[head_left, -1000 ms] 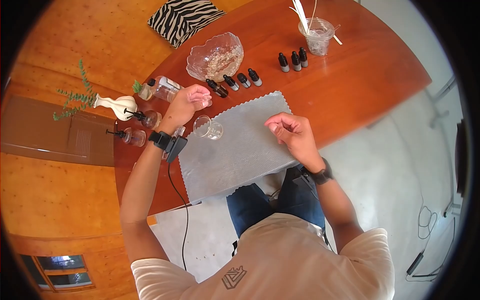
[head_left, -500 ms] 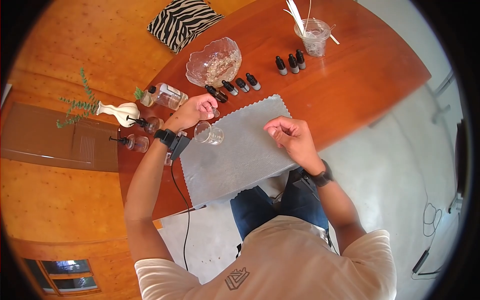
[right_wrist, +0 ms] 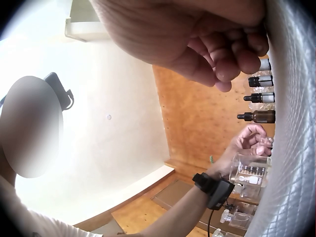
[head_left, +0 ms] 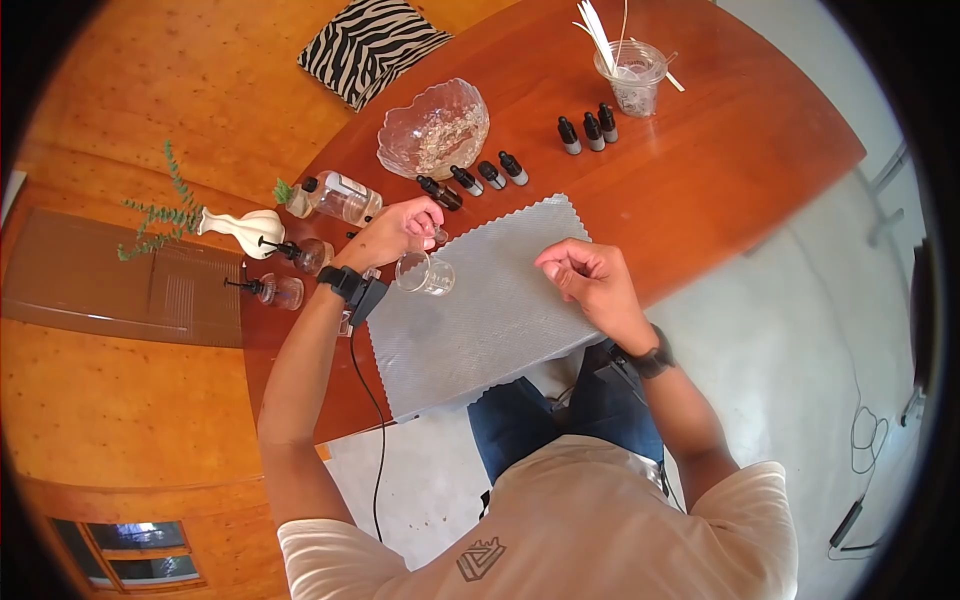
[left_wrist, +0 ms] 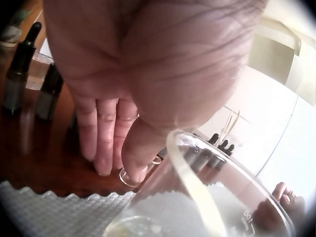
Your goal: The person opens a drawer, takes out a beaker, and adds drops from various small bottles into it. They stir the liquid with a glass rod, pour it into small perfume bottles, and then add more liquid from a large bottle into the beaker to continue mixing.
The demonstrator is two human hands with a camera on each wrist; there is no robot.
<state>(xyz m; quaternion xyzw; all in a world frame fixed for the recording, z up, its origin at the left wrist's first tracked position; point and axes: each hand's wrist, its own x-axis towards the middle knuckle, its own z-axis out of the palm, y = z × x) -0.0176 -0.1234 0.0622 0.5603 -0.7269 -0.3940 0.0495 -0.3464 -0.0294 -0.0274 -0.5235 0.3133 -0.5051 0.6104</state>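
Observation:
My left hand pinches a small clear glass piece with a round rim between thumb and fingers, low over the wooden table by the mat's far left corner. Right beside that wrist stands a clear glass beaker with white graduations, on the silver quilted mat. In the left wrist view the beaker's rim fills the foreground. My right hand rests at the mat's right side, its fingers loosely curled and holding nothing.
Several dropper bottles line up beyond the mat, before a glass bowl of flakes. Three more bottles stand near a plastic cup with white strips. Pump bottles, a large clear bottle and a white vase stand left.
My left hand has come down and nearer with the small glass piece, from beside the dropper bottles to close by the beaker. My right hand stays in place. The head view has shifted slightly.

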